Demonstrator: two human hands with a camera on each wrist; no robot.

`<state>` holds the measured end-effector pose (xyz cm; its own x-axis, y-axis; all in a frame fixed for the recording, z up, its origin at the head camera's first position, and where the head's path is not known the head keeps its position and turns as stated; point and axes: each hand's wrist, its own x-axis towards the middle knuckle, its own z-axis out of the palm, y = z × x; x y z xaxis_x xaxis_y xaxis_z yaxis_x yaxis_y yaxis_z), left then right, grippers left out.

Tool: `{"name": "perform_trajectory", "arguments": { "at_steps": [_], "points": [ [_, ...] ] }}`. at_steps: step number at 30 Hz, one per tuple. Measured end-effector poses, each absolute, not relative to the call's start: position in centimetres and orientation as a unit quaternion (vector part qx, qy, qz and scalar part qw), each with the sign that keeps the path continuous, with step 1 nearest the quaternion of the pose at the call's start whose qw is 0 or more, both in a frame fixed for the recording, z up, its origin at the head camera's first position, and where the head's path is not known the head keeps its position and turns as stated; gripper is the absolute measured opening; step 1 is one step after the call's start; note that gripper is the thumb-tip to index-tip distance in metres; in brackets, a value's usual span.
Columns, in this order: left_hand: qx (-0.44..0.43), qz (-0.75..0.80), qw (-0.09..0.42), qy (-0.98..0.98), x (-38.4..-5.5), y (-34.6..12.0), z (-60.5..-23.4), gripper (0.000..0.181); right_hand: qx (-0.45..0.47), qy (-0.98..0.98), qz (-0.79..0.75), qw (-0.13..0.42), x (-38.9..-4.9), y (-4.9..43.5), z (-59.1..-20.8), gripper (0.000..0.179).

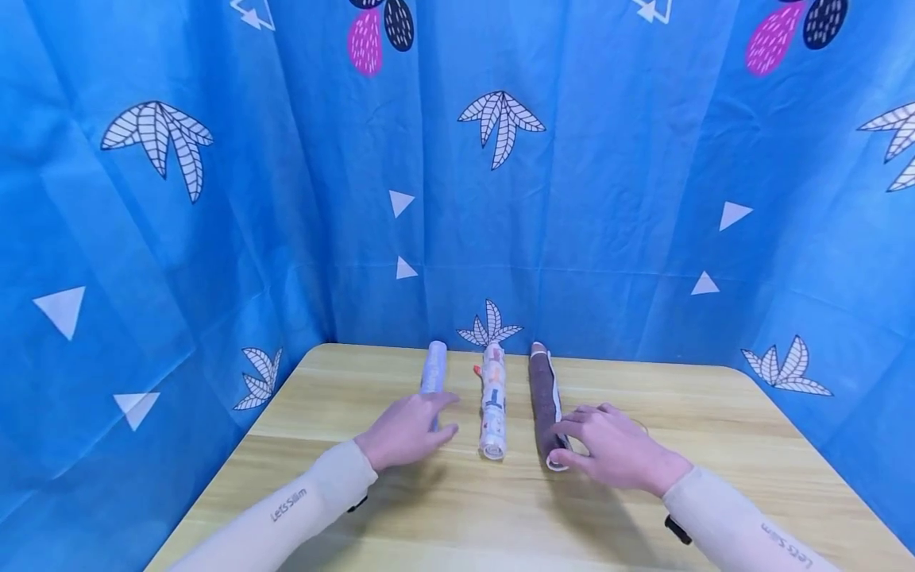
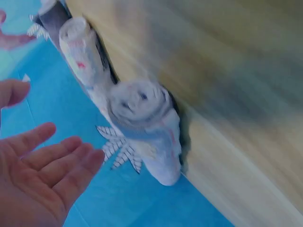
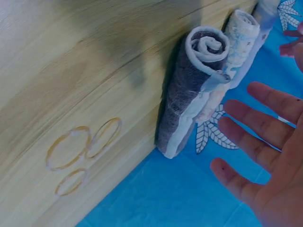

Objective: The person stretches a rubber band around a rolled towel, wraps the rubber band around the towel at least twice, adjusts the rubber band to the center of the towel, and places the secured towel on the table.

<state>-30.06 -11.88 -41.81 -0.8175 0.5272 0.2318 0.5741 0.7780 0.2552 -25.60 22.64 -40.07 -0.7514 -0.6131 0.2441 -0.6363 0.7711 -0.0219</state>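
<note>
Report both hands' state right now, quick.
Left hand: open, holding nothing, near the lavender roll.
Right hand: open, holding nothing, near the brown roll.

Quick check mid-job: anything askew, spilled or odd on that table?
Nothing looks spilled. A red bit juts from the left side of the middle roll in the head view, breaking its outline. Three thin rings lie loose on the table near the dark roll, encircling nothing.

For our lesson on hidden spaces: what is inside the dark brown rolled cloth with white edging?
The brown cloth roll shows its own white-edged spiral layers at one end; whatever lies deeper inside is covered.
</note>
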Motion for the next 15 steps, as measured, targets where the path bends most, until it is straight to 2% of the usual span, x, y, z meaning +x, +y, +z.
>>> {"name": "perform_trajectory", "arguments": {
  "at_steps": [3, 6, 15],
  "points": [
    [-0.251, -0.183, 0.082, -0.947, -31.8, -12.1, -41.6, 0.041, 0.328, -0.936, 0.058, 0.111, -25.8, 22.9, -40.2, 0.037],
    [-0.206, -0.188, 0.08, -0.957, -33.5, -12.6, -41.9, 0.038, 0.319, -0.94, 0.06, 0.106, -25.9, 23.1, -40.3, 0.034],
    [-0.086, -0.246, -0.012, -0.965, -37.7, -13.6, -43.1, 0.057, 0.297, -0.949, 0.057, 0.092, -25.9, 23.6, -40.4, 0.035]
  ]
}}
